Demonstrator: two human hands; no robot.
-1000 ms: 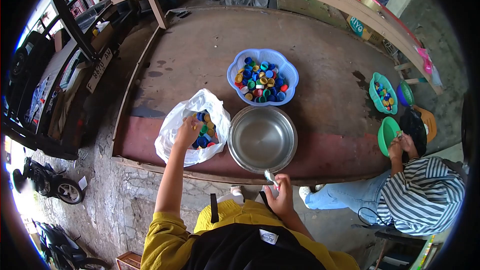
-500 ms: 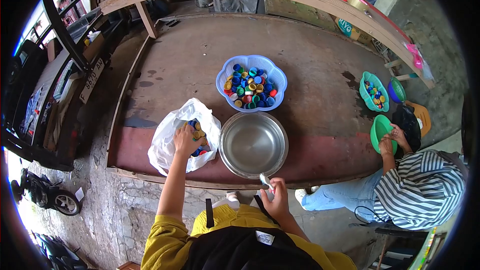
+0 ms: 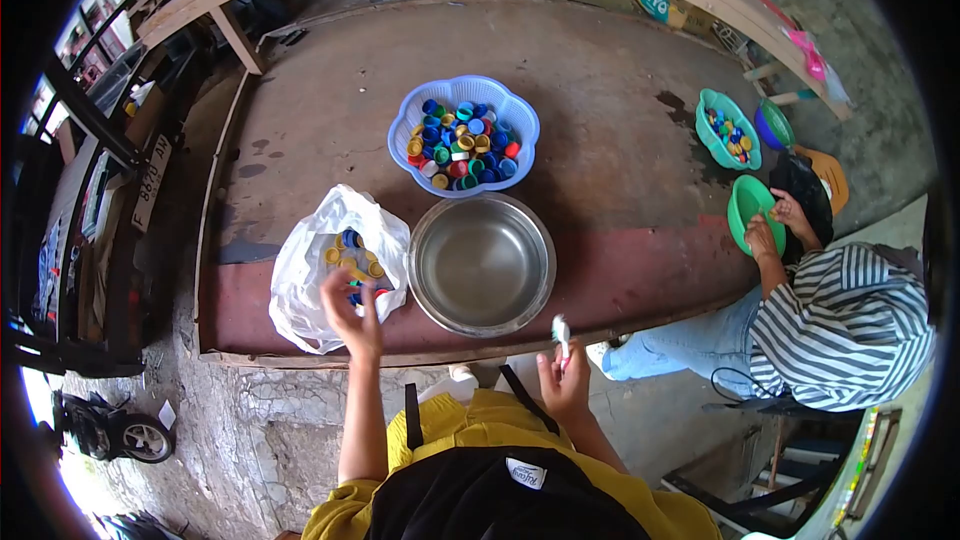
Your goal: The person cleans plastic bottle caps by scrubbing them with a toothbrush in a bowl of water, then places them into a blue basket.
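Hovering just over the white bag of caps, left hand grip half-open, contents unclear.

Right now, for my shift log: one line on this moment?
left hand: raised over white bag of caps | right hand: holds small white tool | steel bowl: empty

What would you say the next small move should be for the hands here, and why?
Probably bring the left hand to the right hand: it hangs above the white bag of bottle caps, seemingly pinching one, while the right holds a small tool beside the empty steel bowl.
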